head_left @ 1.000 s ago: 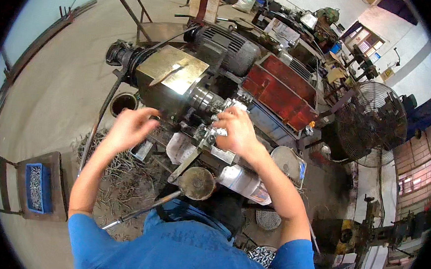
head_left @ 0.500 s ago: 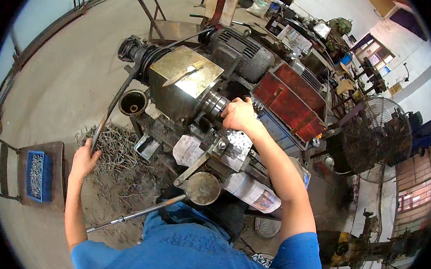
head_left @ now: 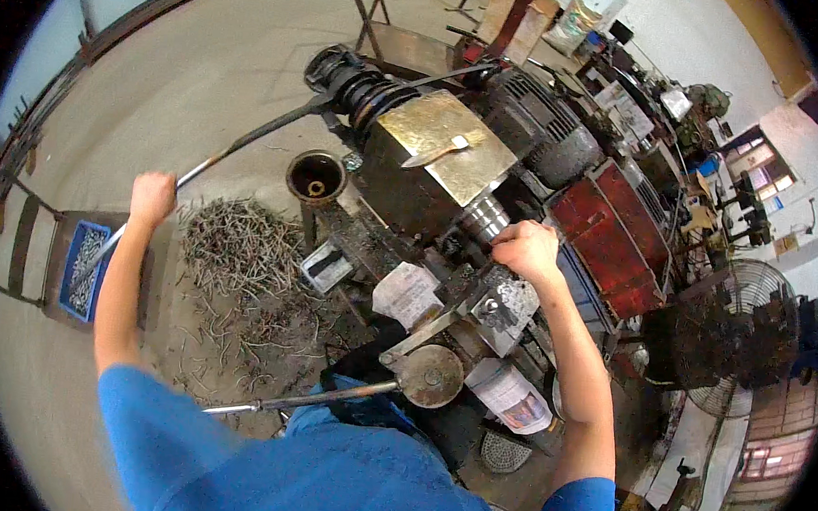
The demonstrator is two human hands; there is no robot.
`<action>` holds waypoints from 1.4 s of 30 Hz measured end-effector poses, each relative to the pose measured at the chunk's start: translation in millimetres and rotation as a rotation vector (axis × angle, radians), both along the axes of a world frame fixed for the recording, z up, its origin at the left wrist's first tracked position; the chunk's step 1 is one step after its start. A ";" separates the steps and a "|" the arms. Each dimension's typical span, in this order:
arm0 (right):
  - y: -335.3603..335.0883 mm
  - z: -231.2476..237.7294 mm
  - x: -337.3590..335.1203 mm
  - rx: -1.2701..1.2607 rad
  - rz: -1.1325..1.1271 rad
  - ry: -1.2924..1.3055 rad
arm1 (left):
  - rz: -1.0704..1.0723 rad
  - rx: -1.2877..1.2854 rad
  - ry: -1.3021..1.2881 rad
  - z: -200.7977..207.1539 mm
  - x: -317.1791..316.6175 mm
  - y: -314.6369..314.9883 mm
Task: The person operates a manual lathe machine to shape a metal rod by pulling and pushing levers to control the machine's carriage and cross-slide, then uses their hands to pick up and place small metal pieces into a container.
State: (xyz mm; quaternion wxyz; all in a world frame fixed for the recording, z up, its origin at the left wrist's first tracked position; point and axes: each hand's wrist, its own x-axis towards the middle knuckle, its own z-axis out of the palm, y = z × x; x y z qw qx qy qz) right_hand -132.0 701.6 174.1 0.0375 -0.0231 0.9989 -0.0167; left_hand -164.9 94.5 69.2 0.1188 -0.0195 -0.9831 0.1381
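Note:
My left hand (head_left: 155,198) is wrapped round a long metal lever (head_left: 247,140), which runs from the back of a greasy machine and past my fist toward the left. My right hand (head_left: 528,251) has its fingers curled together at the front of the machine's shiny round spindle (head_left: 486,216). Whatever those fingers pinch is hidden by the hand. On the yellowish metal cover (head_left: 490,153) behind the spindle lies a paintbrush (head_left: 437,152). Below my right hand is the machine's slide with a flat metal plate (head_left: 507,310).
A heap of thin metal scrap pieces (head_left: 241,245) covers the floor at left, near a blue bin (head_left: 77,296) of small metal parts. A second rod (head_left: 325,398) with a round disc (head_left: 431,376) crosses before me. A fan (head_left: 733,322) stands at right; a red metal box (head_left: 607,238) sits beyond the spindle.
My left hand has swung the lever outward and away, and its fingers have closed round it. My right hand stays at the spindle. The whole view has shifted.

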 end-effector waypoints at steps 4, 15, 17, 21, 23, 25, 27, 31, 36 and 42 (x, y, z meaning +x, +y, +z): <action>9.4 -10.8 2.3 -0.020 0.069 0.105 | -0.008 -0.011 0.000 -3.3 -26.9 -11.0; 83.0 27.3 133.2 -0.195 0.113 0.642 | 0.056 1.088 -0.391 -131.3 12.4 196.4; 110.1 21.8 173.4 -0.191 -0.023 0.593 | -0.106 0.668 -0.511 -189.2 26.8 230.3; 173.3 -9.6 280.3 -0.138 -0.345 0.449 | -0.471 0.263 -0.532 -173.5 5.3 245.6; 186.0 -16.4 319.5 -0.246 -0.527 0.351 | -0.629 -0.142 -0.565 -166.9 -24.9 239.8; 218.2 -54.7 371.6 -0.219 -0.708 0.441 | -0.548 -0.106 -0.617 -147.2 -29.3 248.2; 252.8 -90.2 421.9 0.012 -0.800 0.360 | -0.548 -0.108 -0.583 -164.4 -29.1 234.8; 286.2 -153.4 544.0 0.129 -1.290 0.058 | -0.403 0.238 -0.555 -140.4 -5.4 233.1; 261.5 -186.7 569.9 0.380 -1.232 0.205 | -0.324 0.474 -0.597 -132.5 19.6 197.5; 115.7 -168.0 558.2 0.143 -1.312 0.069 | -0.162 0.409 -0.807 -189.3 49.4 133.3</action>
